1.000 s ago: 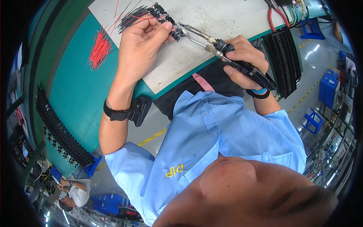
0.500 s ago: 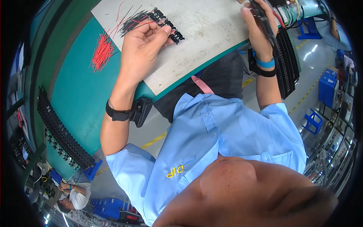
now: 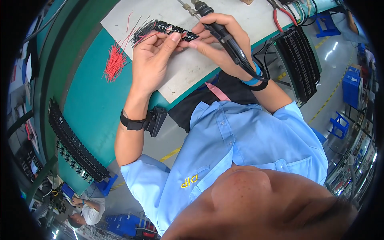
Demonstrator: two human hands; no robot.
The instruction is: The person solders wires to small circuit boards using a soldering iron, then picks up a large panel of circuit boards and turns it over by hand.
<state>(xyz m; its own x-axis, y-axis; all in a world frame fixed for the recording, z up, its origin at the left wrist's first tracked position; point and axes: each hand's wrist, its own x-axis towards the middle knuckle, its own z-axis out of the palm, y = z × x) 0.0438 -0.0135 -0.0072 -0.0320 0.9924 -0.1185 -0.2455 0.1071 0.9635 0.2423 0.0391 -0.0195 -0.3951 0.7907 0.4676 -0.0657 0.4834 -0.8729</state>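
My left hand (image 3: pixel 150 66) is closed, thumb against fingers, on a short strip of small black circuit boards (image 3: pixel 161 27). Thin black wires (image 3: pixel 141 35) fan out beside the strip's left end. My right hand (image 3: pixel 220 57) grips a soldering iron (image 3: pixel 227 41) with a black handle and a cable running back past the wrist. The iron's metal end points away from me, apart from the boards. The thumb and fingertips of that hand meet the strip's right end. A bundle of red wires (image 3: pixel 115 64) lies left of my left hand.
A white work sheet (image 3: pixel 188 78) covers part of the green bench (image 3: pixel 94 104). Red-handled pliers (image 3: pixel 276 19) lie at the far right. Black board strips stand in rows at right (image 3: pixel 301 60) and left (image 3: pixel 76 140). A person (image 3: pixel 93 211) sits at lower left.
My right hand has come left with the soldering iron, from the sheet's right side to the strip's right end. My left hand keeps its hold on the boards. The pliers now show.
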